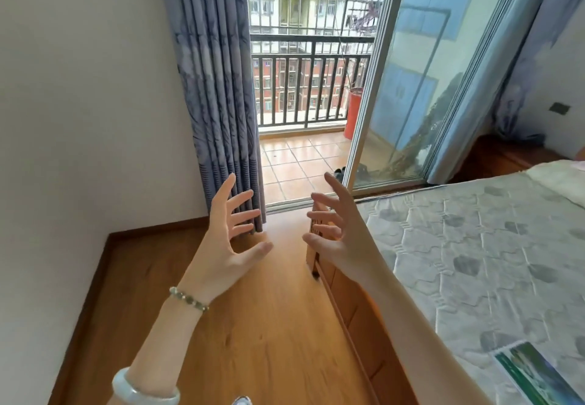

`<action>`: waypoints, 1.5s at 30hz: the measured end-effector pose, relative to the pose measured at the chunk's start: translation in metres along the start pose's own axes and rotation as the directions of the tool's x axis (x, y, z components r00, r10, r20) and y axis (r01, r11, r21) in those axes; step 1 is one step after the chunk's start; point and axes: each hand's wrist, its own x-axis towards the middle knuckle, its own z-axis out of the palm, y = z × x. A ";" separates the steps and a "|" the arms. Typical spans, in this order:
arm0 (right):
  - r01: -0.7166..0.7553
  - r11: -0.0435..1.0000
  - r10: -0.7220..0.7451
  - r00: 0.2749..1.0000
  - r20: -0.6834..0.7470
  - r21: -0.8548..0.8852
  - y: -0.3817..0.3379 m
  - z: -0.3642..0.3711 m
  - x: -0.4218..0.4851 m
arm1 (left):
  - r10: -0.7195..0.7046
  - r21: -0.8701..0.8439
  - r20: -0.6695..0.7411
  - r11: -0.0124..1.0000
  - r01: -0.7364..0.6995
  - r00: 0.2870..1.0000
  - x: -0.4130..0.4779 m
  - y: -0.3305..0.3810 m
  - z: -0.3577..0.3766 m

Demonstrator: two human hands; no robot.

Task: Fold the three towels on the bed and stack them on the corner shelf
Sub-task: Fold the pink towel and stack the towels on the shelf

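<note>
Standing beside the bed (474, 246), the person has not started the job, as far as I can tell. The white wall (79, 103) fills the left side. The brown wood floor (253, 325) runs down the middle. The bed takes up the right side. Its top is a grey padded mattress with leaf shapes, and it sits on a wood frame (354, 309). Past the bed a big glass door (411, 88) is slid open next to a blue curtain (215, 88). The gap leads out to a tiled balcony (297, 157) with dark bars.

Both hands are up in the air over the floor, between the wall and the bed. The left hand (228, 240) has its fingers spread wide apart and holds nothing. The right hand (342, 233) is the same, fingers wide and nothing in it. It hangs in front of the corner of the bed frame. The palms face each other but do not touch.

I cannot pick out three towels on the part of the bed that shows. A flat green and white thing (535, 373) lies on the mattress at the bottom right. It may be a towel, but too little of it shows to tell. The corner shelf is not in view. So I think all the folding and stacking is left to do.

A bead band (189, 299) and a pale ring (142, 392) sit on the left arm.
</note>
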 end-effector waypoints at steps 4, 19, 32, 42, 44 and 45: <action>-0.058 0.998 0.057 0.998 -0.023 -0.014 0.017 0.036 0.088 | 0.018 0.083 0.076 0.996 -0.024 0.997 0.093 -0.051 -0.035; -0.174 0.985 0.171 0.969 -0.179 -0.002 0.135 0.044 0.326 | 0.108 -0.003 0.281 0.994 -0.112 0.953 0.360 -0.197 -0.020; -0.231 0.973 0.224 0.912 -0.343 0.019 0.258 -0.071 0.566 | 0.189 -0.029 0.381 0.981 -0.193 0.905 0.657 -0.281 0.091; -0.311 0.950 0.276 0.791 -0.547 0.029 0.351 -0.156 0.670 | 0.243 -0.173 0.517 0.969 -0.178 0.821 0.822 -0.323 0.212; -0.338 0.941 0.283 0.750 -0.598 0.021 0.374 -0.171 0.694 | 0.261 -0.195 0.555 0.964 -0.182 0.790 0.858 -0.337 0.237; -0.348 0.937 0.282 0.724 -0.629 0.019 0.387 -0.179 0.708 | 0.272 -0.214 0.571 0.960 -0.179 0.775 0.879 -0.346 0.252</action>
